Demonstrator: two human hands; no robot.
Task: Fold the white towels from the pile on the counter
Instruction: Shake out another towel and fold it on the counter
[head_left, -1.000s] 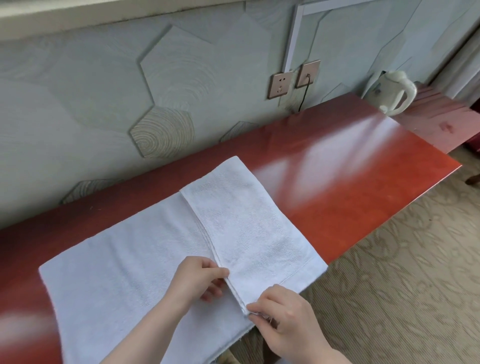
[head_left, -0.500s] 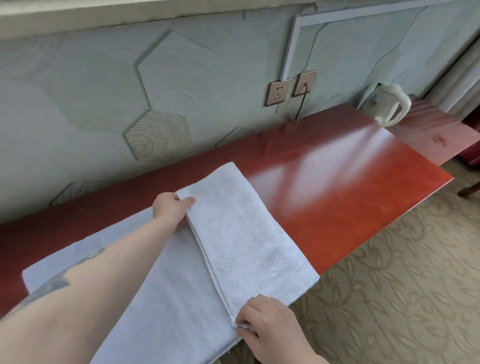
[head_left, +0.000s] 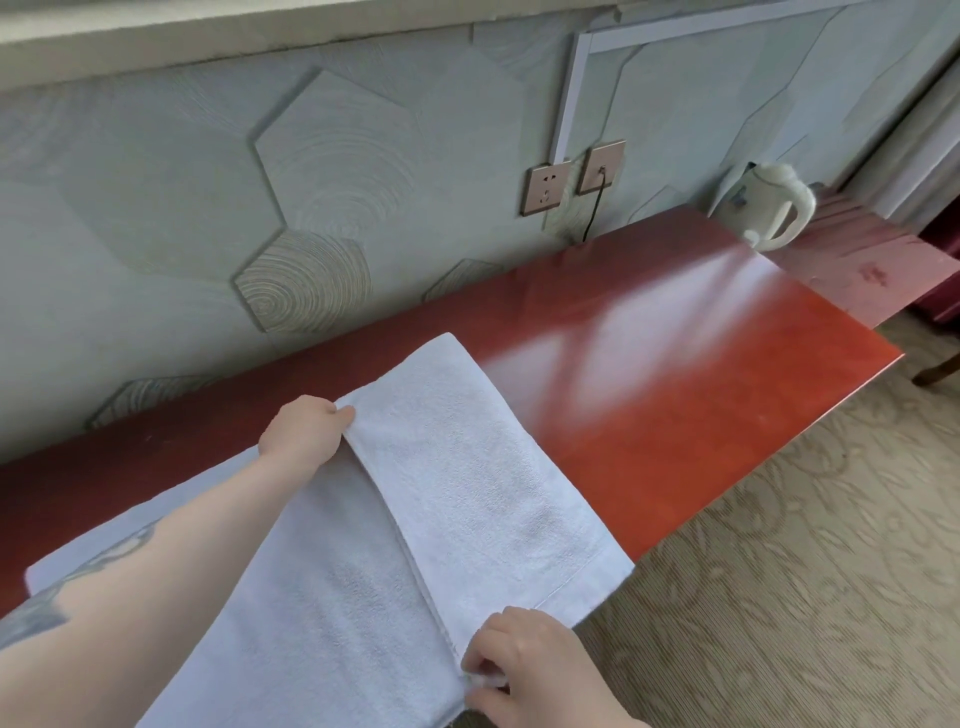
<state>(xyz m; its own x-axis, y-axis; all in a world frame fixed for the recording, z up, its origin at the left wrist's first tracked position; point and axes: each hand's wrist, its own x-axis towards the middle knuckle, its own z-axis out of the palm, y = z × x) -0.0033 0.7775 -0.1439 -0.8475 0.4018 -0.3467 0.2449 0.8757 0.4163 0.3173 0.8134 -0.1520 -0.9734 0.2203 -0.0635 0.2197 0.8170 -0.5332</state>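
Towel (head_left: 467, 467) flap pinched between both hands

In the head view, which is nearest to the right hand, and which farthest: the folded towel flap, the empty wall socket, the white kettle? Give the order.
From the right hand:
1. Folded towel flap: the hand pinches its near corner.
2. Empty wall socket: on the wall, beyond the counter.
3. White kettle: at the counter's far right end.

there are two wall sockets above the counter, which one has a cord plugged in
The right socket, nearer the white kettle: a black cord hangs from it. The left socket shows bare holes.
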